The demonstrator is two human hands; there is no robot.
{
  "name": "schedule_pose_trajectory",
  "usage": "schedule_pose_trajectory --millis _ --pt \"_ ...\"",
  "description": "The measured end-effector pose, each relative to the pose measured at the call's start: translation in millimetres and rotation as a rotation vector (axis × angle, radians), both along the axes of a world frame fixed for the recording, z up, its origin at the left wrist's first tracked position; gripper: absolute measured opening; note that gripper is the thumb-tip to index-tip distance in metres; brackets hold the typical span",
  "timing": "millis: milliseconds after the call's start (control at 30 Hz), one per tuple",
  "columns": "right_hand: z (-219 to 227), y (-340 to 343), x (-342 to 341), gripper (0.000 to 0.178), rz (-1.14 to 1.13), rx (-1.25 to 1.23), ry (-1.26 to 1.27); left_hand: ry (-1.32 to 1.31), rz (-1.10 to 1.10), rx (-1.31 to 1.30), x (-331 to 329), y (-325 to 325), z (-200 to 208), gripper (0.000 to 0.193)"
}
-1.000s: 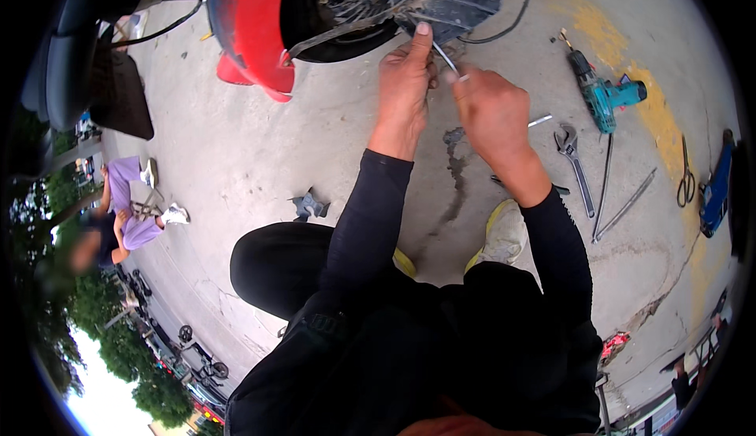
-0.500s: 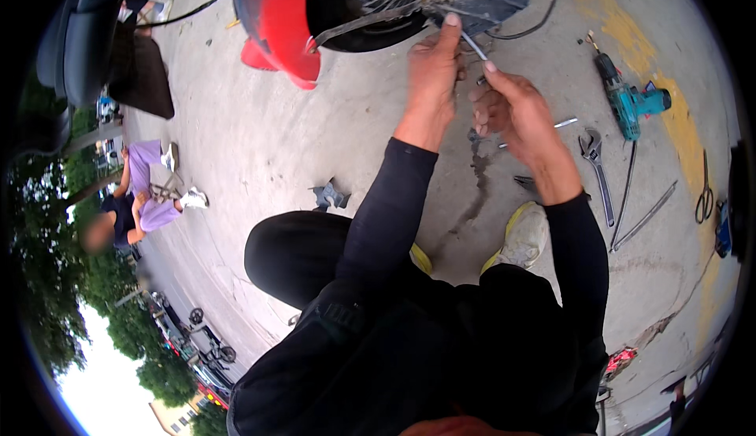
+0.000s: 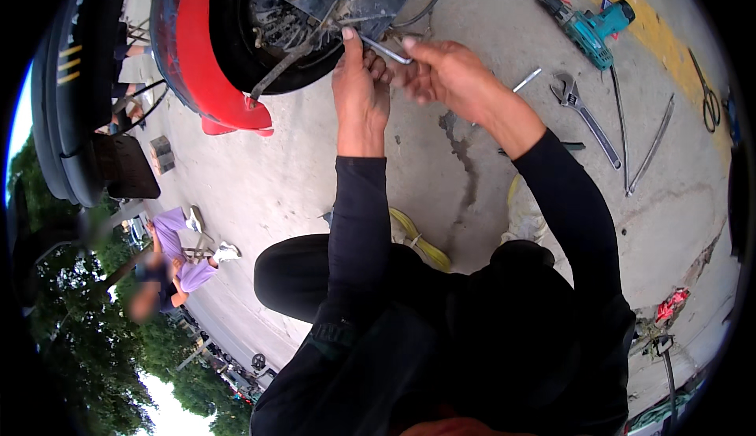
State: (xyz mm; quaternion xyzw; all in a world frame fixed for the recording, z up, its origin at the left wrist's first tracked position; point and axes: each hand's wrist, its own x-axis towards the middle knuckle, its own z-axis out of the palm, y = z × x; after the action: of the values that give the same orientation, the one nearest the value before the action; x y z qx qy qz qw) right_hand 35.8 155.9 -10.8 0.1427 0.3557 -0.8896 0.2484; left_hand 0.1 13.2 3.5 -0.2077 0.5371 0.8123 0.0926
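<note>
My left hand (image 3: 361,97) is closed at the underside of a dirty black bracket (image 3: 378,3), its thumb up against the part. What its curled fingers grip is hidden. A thin silvery rod with a bent end, like a hex key (image 3: 386,50), slants from beside the left thumb toward my right hand (image 3: 457,77). The right thumb and curled fingers close around the outer end of this key; the fingers are partly blurred. Bracket and hands are next to a black wheel (image 3: 228,50) under a red fender (image 3: 193,58) of a vehicle.
To the right lie a teal cordless drill (image 3: 587,34), an adjustable wrench (image 3: 587,117), a silvery rod (image 3: 528,80), thin dark strips (image 3: 652,144) and scissors (image 3: 709,105). My shoes (image 3: 421,239) stand on cracked concrete. A seated person in purple trousers (image 3: 185,235) is at far left.
The view has shifted, so the wheel and both hands appear farther left. The hex key lies flatter, and the right hand has turned more sideways around its end.
</note>
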Motion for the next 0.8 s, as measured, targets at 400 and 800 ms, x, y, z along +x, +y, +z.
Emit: schedule_pose_trajectory --millis 400,800 --pt "-14.8 81.4 99.2 0.034 -0.009 0.362 0.12 -0.258 -0.154 0.195 56.0 -35.7 -12.4 0.025" --pt "16.3 65.0 109.6 0.012 0.011 0.996 0.631 -0.175 -0.108 0.164 49.5 -10.2 35.3 0.023"
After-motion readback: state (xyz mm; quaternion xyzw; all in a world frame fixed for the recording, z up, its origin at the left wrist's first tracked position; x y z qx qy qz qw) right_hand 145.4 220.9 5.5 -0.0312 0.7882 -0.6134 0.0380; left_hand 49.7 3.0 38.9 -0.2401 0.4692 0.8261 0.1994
